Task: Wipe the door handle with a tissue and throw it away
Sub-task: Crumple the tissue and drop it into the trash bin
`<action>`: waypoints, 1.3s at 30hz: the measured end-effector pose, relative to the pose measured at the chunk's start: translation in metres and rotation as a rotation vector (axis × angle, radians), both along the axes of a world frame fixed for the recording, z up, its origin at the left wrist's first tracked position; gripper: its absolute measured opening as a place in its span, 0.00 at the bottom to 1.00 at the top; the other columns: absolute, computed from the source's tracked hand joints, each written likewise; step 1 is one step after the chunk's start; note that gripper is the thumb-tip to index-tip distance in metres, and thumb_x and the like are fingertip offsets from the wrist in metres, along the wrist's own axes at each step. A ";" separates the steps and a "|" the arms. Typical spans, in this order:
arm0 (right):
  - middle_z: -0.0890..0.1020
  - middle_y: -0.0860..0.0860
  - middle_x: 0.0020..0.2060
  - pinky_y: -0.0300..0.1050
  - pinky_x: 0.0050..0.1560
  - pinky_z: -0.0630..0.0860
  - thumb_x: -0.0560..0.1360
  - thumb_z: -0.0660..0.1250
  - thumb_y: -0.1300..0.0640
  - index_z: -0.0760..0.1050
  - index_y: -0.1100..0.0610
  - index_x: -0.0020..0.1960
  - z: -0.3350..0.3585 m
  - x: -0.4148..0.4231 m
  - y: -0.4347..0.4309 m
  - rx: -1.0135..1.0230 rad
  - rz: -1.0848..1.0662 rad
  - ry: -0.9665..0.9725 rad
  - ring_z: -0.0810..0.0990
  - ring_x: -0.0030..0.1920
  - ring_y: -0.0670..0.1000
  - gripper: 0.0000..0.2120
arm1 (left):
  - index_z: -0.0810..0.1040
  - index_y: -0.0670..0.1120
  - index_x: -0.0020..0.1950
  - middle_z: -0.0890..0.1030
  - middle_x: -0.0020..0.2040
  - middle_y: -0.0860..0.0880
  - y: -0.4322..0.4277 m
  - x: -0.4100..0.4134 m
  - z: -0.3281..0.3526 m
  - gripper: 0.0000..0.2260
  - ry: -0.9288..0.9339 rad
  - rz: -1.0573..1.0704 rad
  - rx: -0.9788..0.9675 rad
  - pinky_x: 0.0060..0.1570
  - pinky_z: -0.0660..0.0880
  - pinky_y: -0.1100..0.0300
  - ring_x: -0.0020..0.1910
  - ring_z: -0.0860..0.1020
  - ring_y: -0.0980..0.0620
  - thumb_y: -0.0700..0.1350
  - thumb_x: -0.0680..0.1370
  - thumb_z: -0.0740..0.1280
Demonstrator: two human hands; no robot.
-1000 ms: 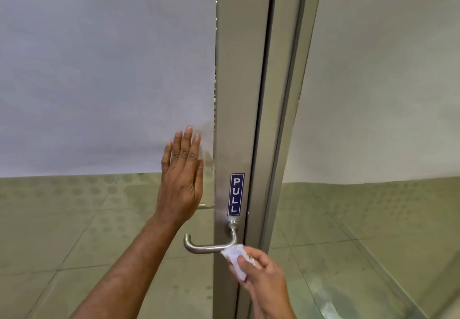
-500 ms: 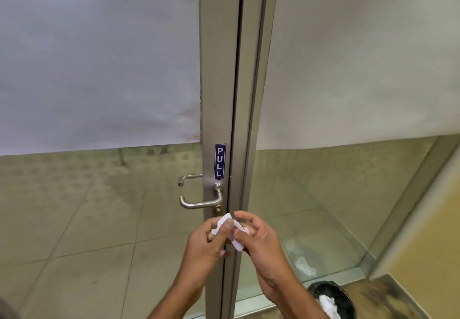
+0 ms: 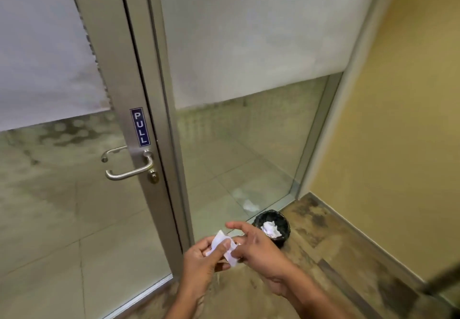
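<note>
A metal lever door handle (image 3: 129, 169) sticks out from the door frame below a blue PULL sign (image 3: 140, 126). Low in the middle of the view, my left hand (image 3: 201, 260) pinches a crumpled white tissue (image 3: 222, 245) between thumb and fingers. My right hand (image 3: 256, 246) touches the tissue's right side, its forefinger stretched out above it. Both hands are well below and right of the handle. A small black bin (image 3: 272, 228) stands on the floor just behind my right hand, with a white tissue lying in it.
The glass door with its metal frame (image 3: 149, 109) is on the left, a fixed glass panel (image 3: 249, 144) on the right. A yellow wall (image 3: 403, 144) closes the right side. Brown patterned floor (image 3: 336, 256) lies underfoot.
My left hand left the glass and joined the right hand on the tissue. Both hands moved away from the handle, and the view swung down and right, bringing the bin into sight.
</note>
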State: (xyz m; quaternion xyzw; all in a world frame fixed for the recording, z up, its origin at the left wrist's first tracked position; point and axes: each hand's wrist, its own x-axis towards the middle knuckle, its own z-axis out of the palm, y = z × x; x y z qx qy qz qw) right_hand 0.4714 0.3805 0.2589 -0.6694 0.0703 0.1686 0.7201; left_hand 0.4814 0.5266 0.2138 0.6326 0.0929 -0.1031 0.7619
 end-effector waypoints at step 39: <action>0.80 0.58 0.34 0.51 0.43 0.76 0.72 0.73 0.73 0.82 0.66 0.44 -0.202 0.166 -0.285 -0.201 -0.719 0.182 0.77 0.35 0.55 0.04 | 0.84 0.40 0.51 0.88 0.40 0.41 -0.286 0.223 -0.178 0.02 0.130 -0.447 0.218 0.35 0.84 0.59 0.35 0.87 0.46 0.37 0.80 0.71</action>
